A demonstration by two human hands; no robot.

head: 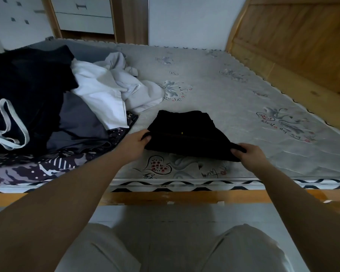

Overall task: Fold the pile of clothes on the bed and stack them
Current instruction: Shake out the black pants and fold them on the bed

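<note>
Pale beige trousers (249,250) fill the bottom of the frame where our knees point toward the bed, with light floor tiles (165,216) between them. Both our bare forearms reach up from the lower corners to the middle of the frame.

Our left hand (138,139) pinches the left near corner of a small folded black cloth garment (182,132), thumb on top and fingers (147,138) curled under the edge. Our right hand (247,153) grips the right near corner of the same garment, its fingers curled round the fabric. The garment lies on the grey flower-printed mattress (234,95) at the centre of the frame, close to the near edge, with its near edge slightly raised between our hands.

At the left of the frame sits the unfolded pile: a large black garment with a pale grey drawstring loop (28,91), a dark grey piece (77,122) beneath it, and crumpled white clothing (108,89) spilling toward the middle. A dark patterned sheet (37,165) lies under the pile at lower left.

At upper right runs the wooden headboard (294,40); at upper left stands a white drawer unit in a wooden frame (82,14). The bed's wooden rail (185,197) crosses the frame below the mattress.
</note>
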